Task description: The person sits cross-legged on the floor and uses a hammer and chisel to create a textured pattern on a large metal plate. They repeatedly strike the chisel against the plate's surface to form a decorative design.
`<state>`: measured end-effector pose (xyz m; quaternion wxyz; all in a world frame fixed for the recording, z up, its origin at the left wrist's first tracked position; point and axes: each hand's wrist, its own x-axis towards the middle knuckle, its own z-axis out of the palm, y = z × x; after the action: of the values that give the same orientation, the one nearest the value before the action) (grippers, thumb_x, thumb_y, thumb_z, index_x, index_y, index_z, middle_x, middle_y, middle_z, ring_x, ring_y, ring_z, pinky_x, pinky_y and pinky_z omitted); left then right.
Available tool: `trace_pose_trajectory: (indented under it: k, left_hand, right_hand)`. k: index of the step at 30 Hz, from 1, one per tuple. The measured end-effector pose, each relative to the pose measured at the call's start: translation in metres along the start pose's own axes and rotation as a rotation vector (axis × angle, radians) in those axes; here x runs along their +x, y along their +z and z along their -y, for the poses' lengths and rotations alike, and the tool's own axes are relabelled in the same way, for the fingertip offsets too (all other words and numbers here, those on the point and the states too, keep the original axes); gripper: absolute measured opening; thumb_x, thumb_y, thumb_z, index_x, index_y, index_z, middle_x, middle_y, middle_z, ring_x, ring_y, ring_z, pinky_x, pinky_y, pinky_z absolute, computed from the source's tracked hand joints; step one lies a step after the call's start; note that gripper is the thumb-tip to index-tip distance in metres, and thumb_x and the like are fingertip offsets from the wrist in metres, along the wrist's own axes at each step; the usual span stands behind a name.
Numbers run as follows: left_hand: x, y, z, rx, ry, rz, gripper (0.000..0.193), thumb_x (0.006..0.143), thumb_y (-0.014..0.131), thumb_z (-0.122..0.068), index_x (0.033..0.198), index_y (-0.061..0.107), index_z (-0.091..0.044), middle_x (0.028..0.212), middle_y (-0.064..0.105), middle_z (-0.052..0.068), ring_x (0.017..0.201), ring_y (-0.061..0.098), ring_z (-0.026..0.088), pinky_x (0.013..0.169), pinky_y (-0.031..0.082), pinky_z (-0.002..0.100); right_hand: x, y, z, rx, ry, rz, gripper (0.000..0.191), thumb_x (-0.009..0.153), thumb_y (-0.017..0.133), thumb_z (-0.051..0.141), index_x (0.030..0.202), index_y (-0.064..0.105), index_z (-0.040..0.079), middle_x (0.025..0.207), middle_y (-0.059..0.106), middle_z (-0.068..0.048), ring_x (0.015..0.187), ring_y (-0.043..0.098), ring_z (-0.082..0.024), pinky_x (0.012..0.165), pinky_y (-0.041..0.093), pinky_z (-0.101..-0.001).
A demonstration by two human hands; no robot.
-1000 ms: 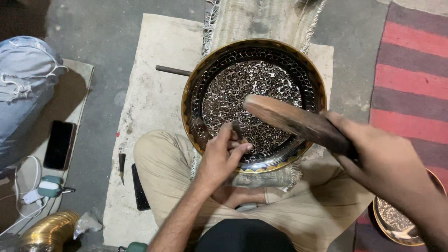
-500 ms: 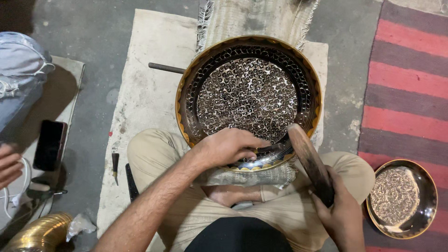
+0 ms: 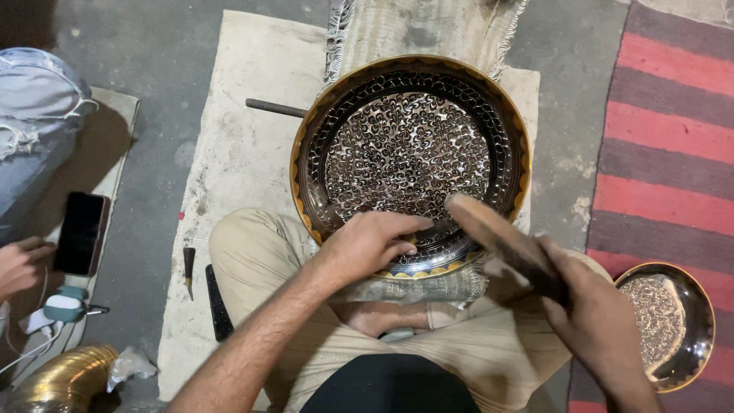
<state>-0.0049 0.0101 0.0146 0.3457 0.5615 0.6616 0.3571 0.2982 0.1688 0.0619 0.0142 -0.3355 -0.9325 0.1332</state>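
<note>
A large round brass tray (image 3: 310, 145) with dense engraved black-and-silver patterning rests tilted against my crossed legs. My left hand (image 3: 368, 243) lies on its near rim, fingers closed around a small thin tool that I can barely see. My right hand (image 3: 592, 317) grips a dark wooden mallet (image 3: 497, 237), whose head is raised over the tray's lower right rim, close to my left fingers.
A smaller engraved brass bowl (image 3: 688, 306) sits on the red striped rug (image 3: 665, 138) at right. A metal rod (image 3: 275, 108) and small chisels (image 3: 188, 268) lie on the beige mat. At left another person's hand (image 3: 19, 264) is near a phone (image 3: 80, 233); a brass vessel (image 3: 65, 378) lies at the lower left.
The mallet was raised over the tray, dropped low by my right knee, and is now lifted back toward the tray's rim. My left hand stayed on the near rim.
</note>
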Motion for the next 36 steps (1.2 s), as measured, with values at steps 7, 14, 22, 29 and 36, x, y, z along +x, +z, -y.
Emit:
trace_pose_trajectory:
  k: [7,14,22,29,36]
  left_hand:
    - [-0.020,0.014,-0.007,-0.099,-0.247,-0.271,0.048,0.089,0.075,-0.022,0.134,0.064,-0.012,0.105,0.077,0.012,0.095,0.076,0.026,0.086,0.060,0.039]
    - [-0.024,0.024,-0.010,-0.098,-0.266,-0.417,0.046,0.089,0.077,-0.019,0.131,0.063,-0.006,0.097,0.075,0.015,0.090,0.076,0.029,0.079,0.059,0.042]
    - [-0.037,0.046,-0.016,-0.174,-0.428,-0.601,0.029,0.093,0.074,-0.018,0.108,0.056,-0.001,0.087,0.071,0.014,0.078,0.074,0.028,0.067,0.059,0.042]
    - [-0.041,0.054,-0.008,-0.182,-0.368,-0.685,0.030,0.095,0.071,-0.017,0.108,0.051,0.001,0.090,0.072,0.015,0.079,0.077,0.028,0.063,0.060,0.041]
    - [-0.039,0.057,-0.004,-0.209,-0.533,-0.541,0.030,0.099,0.067,-0.024,0.105,0.050,-0.001,0.085,0.071,0.010,0.076,0.078,0.022,0.060,0.064,0.035]
  right_hand:
    - [0.084,-0.056,0.038,-0.085,0.091,0.295,0.076,0.085,0.075,0.025,0.154,0.044,0.034,0.106,0.076,-0.013,0.094,0.076,-0.032,0.083,0.060,-0.0431]
    - [0.132,-0.075,0.067,-0.172,-0.053,0.375,0.084,0.083,0.075,0.029,0.159,0.040,0.040,0.112,0.074,-0.011,0.089,0.074,-0.036,0.081,0.059,-0.0481]
    - [0.141,-0.094,0.086,-0.601,-0.317,0.365,0.077,0.090,0.062,0.027,0.163,0.041,0.043,0.102,0.073,0.001,0.085,0.073,-0.025,0.084,0.056,-0.0418]
    - [0.144,-0.095,0.104,-0.849,-0.412,0.296,0.068,0.098,0.054,0.020,0.162,0.040,0.038,0.094,0.068,0.000,0.081,0.072,-0.017,0.086,0.050,-0.0369]
    - [0.152,-0.088,0.100,0.189,-0.207,0.280,0.088,0.077,0.072,0.019,0.160,0.043,0.026,0.101,0.069,-0.002,0.084,0.072,-0.021,0.074,0.057,-0.0378]
